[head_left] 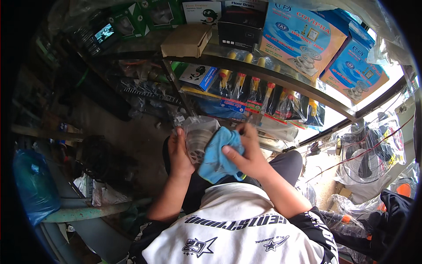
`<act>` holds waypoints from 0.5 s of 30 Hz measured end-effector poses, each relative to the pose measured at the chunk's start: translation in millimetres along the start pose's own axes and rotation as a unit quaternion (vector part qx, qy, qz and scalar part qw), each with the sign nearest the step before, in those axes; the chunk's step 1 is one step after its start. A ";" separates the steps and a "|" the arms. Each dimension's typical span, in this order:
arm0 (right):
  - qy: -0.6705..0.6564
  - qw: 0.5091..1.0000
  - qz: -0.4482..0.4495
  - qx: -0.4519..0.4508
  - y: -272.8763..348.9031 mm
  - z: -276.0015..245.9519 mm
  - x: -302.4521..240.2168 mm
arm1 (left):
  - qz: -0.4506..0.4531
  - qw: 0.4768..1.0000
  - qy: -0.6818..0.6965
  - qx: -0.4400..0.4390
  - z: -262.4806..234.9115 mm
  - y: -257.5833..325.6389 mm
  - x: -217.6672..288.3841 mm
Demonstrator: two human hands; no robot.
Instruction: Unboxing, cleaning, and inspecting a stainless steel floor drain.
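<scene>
My left hand (179, 153) grips the left side of a round metal floor drain (198, 141) in a clear plastic wrapper, thumb up along its edge. Round holes show at the drain's lower part. Bunched in my right hand (250, 152) is a light blue cloth (219, 160), pinched between thumb and fingers. The cloth hangs against the right side of the drain and hides part of it. Both hands are above my lap, in front of the shelf.
Ahead stands a metal-framed shelf (307, 90) with a brown cardboard box (186, 40), blue-and-orange boxes (303, 37) and several bagged tools with yellow-red handles (241, 81). A plastic-wrapped fan (362, 156) stands at right, a blue plastic bag (35, 185) at left.
</scene>
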State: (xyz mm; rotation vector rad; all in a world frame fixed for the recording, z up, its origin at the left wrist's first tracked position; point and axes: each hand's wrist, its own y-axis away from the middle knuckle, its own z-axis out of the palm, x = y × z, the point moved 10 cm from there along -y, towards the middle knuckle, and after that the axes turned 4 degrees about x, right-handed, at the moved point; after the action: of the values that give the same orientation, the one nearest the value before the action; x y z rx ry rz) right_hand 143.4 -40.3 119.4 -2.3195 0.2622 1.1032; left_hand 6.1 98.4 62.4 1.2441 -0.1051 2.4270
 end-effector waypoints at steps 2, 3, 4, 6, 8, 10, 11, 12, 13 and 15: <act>-0.035 0.999 0.013 0.009 -3.5 -8.0 5.9 | -0.003 1.000 -0.007 -0.002 -6.8 -3.9 -3.2; -0.281 0.958 0.048 0.010 -4.8 -9.2 1.2 | -0.009 1.000 -0.011 -0.004 -9.8 -4.3 -7.6; -0.509 0.857 0.078 0.009 -6.1 -7.3 -1.9 | -0.009 1.000 -0.012 -0.007 -11.7 -4.6 -11.1; -0.457 0.884 -0.042 -0.093 -16.1 5.6 -24.9 | 0.009 0.989 -0.126 -0.083 -0.1 -1.0 -16.6; -0.368 0.922 0.018 -0.115 -17.4 17.4 -25.0 | -0.009 0.991 -0.105 -0.082 21.0 7.9 -12.8; -0.381 0.919 0.017 -0.095 -14.2 22.8 -13.8 | 0.046 0.994 -0.088 -0.043 24.8 11.1 0.7; -0.446 0.884 0.077 -0.118 -7.0 28.4 -1.9 | 0.079 0.990 -0.109 -0.033 22.5 11.5 5.5; -0.505 0.840 0.139 -0.143 1.3 36.5 4.0 | 0.044 0.993 -0.044 -0.099 33.2 15.6 2.5; -0.509 0.837 0.133 -0.151 2.6 39.2 -0.3 | 0.045 0.988 -0.016 -0.146 39.7 14.9 3.6; -0.485 0.868 0.103 -0.026 -4.2 17.6 4.8 | 0.048 0.980 0.009 -0.192 48.6 14.4 6.2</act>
State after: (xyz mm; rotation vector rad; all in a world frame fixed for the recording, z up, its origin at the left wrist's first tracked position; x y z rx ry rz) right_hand 136.6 -26.7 108.5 -1.5130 0.0802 2.2260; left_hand 34.2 75.1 98.1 1.0596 -0.6115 2.3473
